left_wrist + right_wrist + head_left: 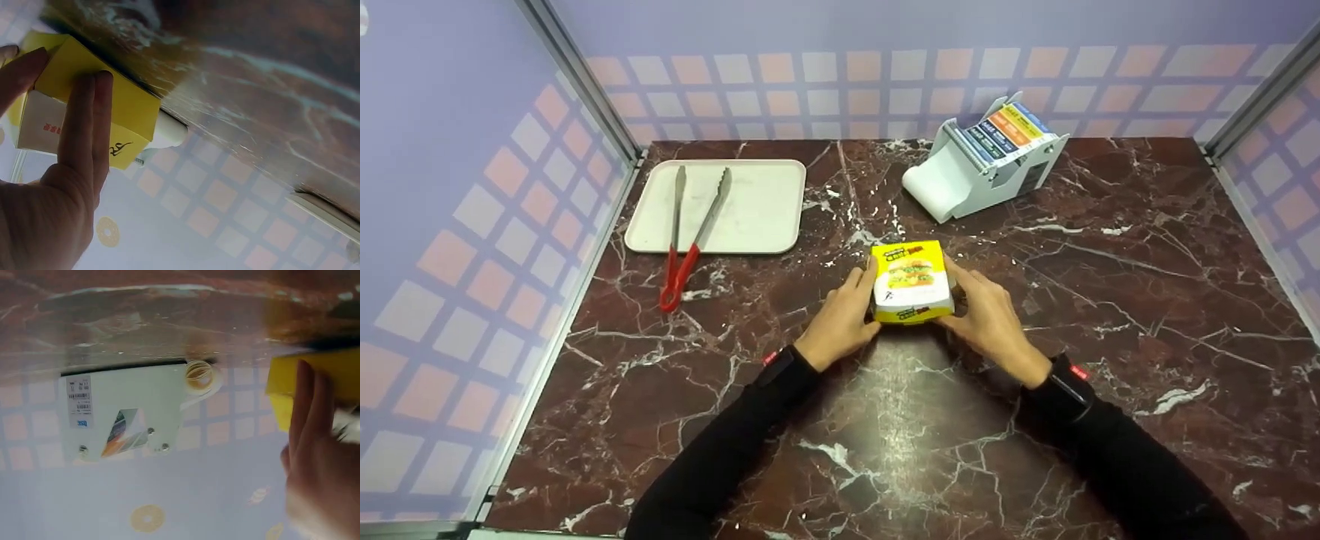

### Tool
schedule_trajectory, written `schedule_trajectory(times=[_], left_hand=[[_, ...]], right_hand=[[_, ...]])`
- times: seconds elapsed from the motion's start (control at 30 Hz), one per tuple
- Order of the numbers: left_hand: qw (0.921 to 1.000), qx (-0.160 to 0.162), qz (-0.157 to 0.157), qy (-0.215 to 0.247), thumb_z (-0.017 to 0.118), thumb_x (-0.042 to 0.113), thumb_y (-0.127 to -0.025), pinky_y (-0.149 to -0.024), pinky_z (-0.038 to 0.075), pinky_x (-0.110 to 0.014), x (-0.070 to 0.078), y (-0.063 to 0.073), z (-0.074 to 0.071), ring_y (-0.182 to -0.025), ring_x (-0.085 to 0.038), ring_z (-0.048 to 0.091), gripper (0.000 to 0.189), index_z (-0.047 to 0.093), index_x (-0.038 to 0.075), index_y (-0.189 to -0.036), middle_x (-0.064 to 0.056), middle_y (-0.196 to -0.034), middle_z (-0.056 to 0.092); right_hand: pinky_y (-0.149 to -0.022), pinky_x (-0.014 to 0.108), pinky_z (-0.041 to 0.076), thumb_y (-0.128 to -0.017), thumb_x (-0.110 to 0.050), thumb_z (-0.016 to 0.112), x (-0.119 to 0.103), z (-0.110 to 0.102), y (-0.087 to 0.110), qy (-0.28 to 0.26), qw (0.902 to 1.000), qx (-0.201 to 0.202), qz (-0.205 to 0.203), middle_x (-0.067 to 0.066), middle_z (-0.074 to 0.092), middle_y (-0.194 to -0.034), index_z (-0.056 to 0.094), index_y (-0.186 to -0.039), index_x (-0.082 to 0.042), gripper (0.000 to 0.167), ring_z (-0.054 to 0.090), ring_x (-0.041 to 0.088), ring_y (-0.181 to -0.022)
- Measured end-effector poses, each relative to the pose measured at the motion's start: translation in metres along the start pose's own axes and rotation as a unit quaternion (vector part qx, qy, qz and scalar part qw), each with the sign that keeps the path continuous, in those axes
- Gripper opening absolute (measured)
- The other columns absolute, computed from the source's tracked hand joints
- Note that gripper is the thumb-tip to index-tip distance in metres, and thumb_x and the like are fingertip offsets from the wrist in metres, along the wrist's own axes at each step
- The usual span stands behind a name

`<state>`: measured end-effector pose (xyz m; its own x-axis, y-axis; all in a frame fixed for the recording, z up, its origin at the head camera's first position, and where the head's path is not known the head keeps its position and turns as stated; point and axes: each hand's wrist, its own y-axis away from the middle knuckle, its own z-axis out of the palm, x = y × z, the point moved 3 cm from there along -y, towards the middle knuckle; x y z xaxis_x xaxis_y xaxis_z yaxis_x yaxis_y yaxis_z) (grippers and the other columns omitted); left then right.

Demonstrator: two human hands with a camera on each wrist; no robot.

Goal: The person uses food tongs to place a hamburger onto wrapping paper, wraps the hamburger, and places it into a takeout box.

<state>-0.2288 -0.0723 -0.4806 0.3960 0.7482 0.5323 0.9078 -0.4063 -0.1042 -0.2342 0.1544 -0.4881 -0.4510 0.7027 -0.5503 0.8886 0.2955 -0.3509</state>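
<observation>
A small closed burger box point(911, 277), yellow and white with a burger picture on its lid, stands at the middle of the marble-patterned table. My left hand point(840, 319) holds it from the left, fingers along the side and thumb at the near corner. From the right, my right hand point(986, 315) grips it in much the same way. In the left wrist view, two fingers lie on the yellow lower side of the box point(132, 107). The right wrist view has fingers against its yellow side point(279, 382), with the rest of the box cut off.
On the back left, a cream tray point(765, 210) carries metal tongs with red handles point(682, 277) jutting over its front edge. A white dispenser point(1005, 191) with rows of coloured labels stands at the back right. Tile-patterned walls point(840, 75) enclose the back and sides.
</observation>
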Motion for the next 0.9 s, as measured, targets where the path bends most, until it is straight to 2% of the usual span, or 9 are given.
schedule_trajectory(times=[0.1, 0.2, 0.27, 0.4, 0.5, 0.57, 0.67, 0.8, 0.9], left_hand=[[1.0000, 0.002, -0.002, -0.003, 0.081, 0.000, -0.080, -0.087, 0.063, -0.034, 0.000, -0.001, 0.002, -0.089, -0.033, 0.068, 0.105, 0.017, -0.003, -0.163, -0.021, -0.139, 0.053], [1.0000, 0.002, -0.007, 0.002, 0.081, 0.000, -0.080, -0.087, 0.063, -0.034, 0.001, -0.002, 0.002, -0.090, -0.033, 0.069, 0.106, 0.015, -0.002, -0.164, -0.021, -0.140, 0.052], [0.9999, 0.002, -0.012, 0.009, 0.081, -0.001, -0.081, -0.090, 0.062, -0.034, 0.001, -0.002, 0.001, -0.093, -0.034, 0.069, 0.107, 0.014, -0.001, -0.164, -0.022, -0.142, 0.052], [0.9998, 0.004, -0.013, 0.011, 0.080, -0.001, -0.081, -0.092, 0.062, -0.036, 0.001, -0.002, -0.001, -0.095, -0.035, 0.068, 0.106, 0.014, -0.002, -0.164, -0.022, -0.142, 0.051], [0.9999, 0.007, -0.008, 0.003, 0.079, -0.001, -0.082, -0.087, 0.063, -0.037, 0.000, -0.002, -0.002, -0.088, -0.033, 0.067, 0.104, 0.015, -0.002, -0.164, -0.022, -0.139, 0.052], [0.9999, 0.011, -0.005, 0.003, 0.079, 0.000, -0.083, -0.084, 0.063, -0.036, 0.000, -0.002, -0.001, -0.085, -0.032, 0.066, 0.103, 0.014, -0.002, -0.164, -0.022, -0.138, 0.052], [0.9998, 0.019, -0.008, 0.006, 0.082, 0.005, -0.085, -0.085, 0.063, -0.035, 0.000, -0.002, 0.001, -0.088, -0.031, 0.067, 0.104, 0.014, -0.002, -0.164, -0.021, -0.137, 0.052], [0.9994, 0.030, -0.015, 0.002, 0.082, 0.008, -0.086, -0.086, 0.063, -0.036, 0.002, -0.001, 0.004, -0.092, -0.033, 0.069, 0.103, 0.015, -0.001, -0.164, -0.021, -0.134, 0.054], [0.9985, 0.052, -0.009, -0.014, 0.080, 0.002, -0.086, -0.086, 0.063, -0.039, 0.004, 0.001, 0.005, -0.093, -0.036, 0.071, 0.096, 0.022, -0.001, -0.163, -0.020, -0.132, 0.057]], right_hand=[[-0.069, 0.050, 0.060, -0.068, -0.012, 0.096, -0.002, -0.001, 0.004, 0.039, 0.9987, 0.031, 0.014, 0.019, 0.077, -0.102, 0.055, -0.148, -0.006, 0.090, 0.071, 0.034, -0.075], [-0.056, 0.050, 0.056, -0.067, -0.017, 0.097, -0.004, -0.003, 0.007, 0.076, 0.9958, 0.046, 0.023, 0.015, 0.079, -0.090, 0.060, -0.143, -0.008, 0.084, 0.070, 0.034, -0.064], [-0.055, 0.049, 0.054, -0.069, -0.019, 0.096, -0.004, -0.005, 0.006, 0.068, 0.9963, 0.042, 0.033, 0.012, 0.079, -0.086, 0.062, -0.137, -0.007, 0.077, 0.072, 0.033, -0.065], [-0.061, 0.050, 0.054, -0.074, -0.020, 0.093, -0.002, -0.007, 0.005, 0.025, 0.9982, 0.012, 0.054, 0.012, 0.080, -0.096, 0.059, -0.125, -0.006, 0.063, 0.077, 0.034, -0.079], [-0.056, 0.046, 0.053, -0.077, -0.017, 0.091, -0.001, -0.006, 0.003, 0.009, 0.9987, -0.009, 0.050, 0.015, 0.079, -0.099, 0.053, -0.127, -0.005, 0.063, 0.077, 0.036, -0.080], [-0.052, 0.043, 0.051, -0.078, -0.014, 0.089, -0.001, -0.005, 0.002, 0.007, 0.9993, -0.013, 0.033, 0.017, 0.079, -0.098, 0.051, -0.131, -0.006, 0.066, 0.076, 0.034, -0.072], [-0.058, 0.044, 0.059, -0.079, -0.009, 0.088, 0.000, -0.002, 0.003, -0.010, 0.9999, -0.003, 0.008, 0.021, 0.078, -0.101, 0.054, -0.131, -0.003, 0.063, 0.075, 0.035, -0.072], [-0.081, 0.050, 0.064, -0.076, -0.004, 0.089, 0.002, 0.002, 0.006, -0.022, 0.9994, 0.024, 0.011, 0.021, 0.074, -0.109, 0.066, -0.121, 0.000, 0.050, 0.075, 0.039, -0.093], [-0.077, 0.051, 0.063, -0.074, -0.006, 0.090, 0.004, 0.005, 0.009, 0.003, 0.9991, 0.033, 0.028, 0.019, 0.074, -0.105, 0.068, -0.121, -0.001, 0.052, 0.073, 0.037, -0.087]])
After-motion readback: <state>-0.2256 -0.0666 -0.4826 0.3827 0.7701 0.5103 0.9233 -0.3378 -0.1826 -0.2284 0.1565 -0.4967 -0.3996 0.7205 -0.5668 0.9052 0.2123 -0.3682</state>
